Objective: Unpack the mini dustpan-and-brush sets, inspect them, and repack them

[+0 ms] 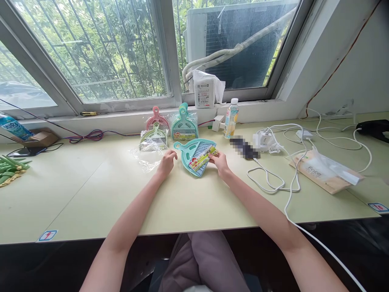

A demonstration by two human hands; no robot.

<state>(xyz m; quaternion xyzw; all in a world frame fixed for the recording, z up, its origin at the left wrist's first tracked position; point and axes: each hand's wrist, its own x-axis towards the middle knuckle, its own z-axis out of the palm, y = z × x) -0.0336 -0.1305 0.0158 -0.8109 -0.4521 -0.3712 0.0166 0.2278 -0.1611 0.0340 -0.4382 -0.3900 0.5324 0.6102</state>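
Pinched between the thumb and fingers of the person's right hand (219, 162) is the end of a yellow-green printed card label (200, 159), set across a mint-green plastic dustpan (189, 151). Beside the dustpan's handle, the left hand (166, 164) curls loosely; from where I stand, I can't tell whether it grips anything. The dustpan is at the pale yellow-green table surface (194, 211), nearer the back edge than the front edge. Crumpled clear plastic wrapping (147, 159) lies near the left hand. Toward the back edge sits a white-capped bottle of yellow drink (231, 118).
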